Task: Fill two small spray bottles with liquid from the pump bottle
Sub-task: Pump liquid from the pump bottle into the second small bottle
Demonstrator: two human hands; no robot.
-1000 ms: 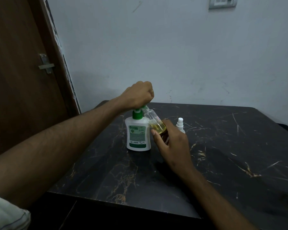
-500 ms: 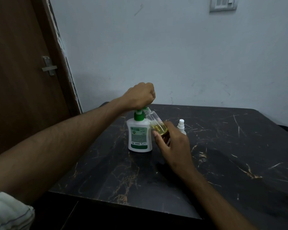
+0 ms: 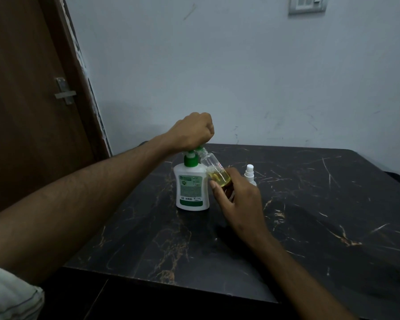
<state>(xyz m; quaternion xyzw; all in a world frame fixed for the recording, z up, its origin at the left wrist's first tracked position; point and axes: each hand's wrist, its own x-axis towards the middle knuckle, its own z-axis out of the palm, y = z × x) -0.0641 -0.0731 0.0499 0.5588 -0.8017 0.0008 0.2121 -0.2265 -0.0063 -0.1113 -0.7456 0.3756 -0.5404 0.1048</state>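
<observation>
A white pump bottle [image 3: 191,189] with a green pump head stands on the black marble table [image 3: 310,215]. My left hand [image 3: 193,132] is a fist closed over the pump head from above. My right hand [image 3: 237,199] holds a small clear spray bottle [image 3: 214,168], uncapped and tilted, with its mouth at the pump nozzle. Yellow liquid lies in its lower part. A second small spray bottle [image 3: 249,173] with a white sprayer top stands just behind my right hand.
The table sits against a pale wall, with its front edge [image 3: 171,284] near me. A brown door with a metal latch [image 3: 64,92] stands at the left. A wall switch plate [image 3: 307,4] is high on the wall.
Both hands keep their hold on the pump head and the small bottle. My left fist sits slightly higher than before; the camera view shifted a little.
</observation>
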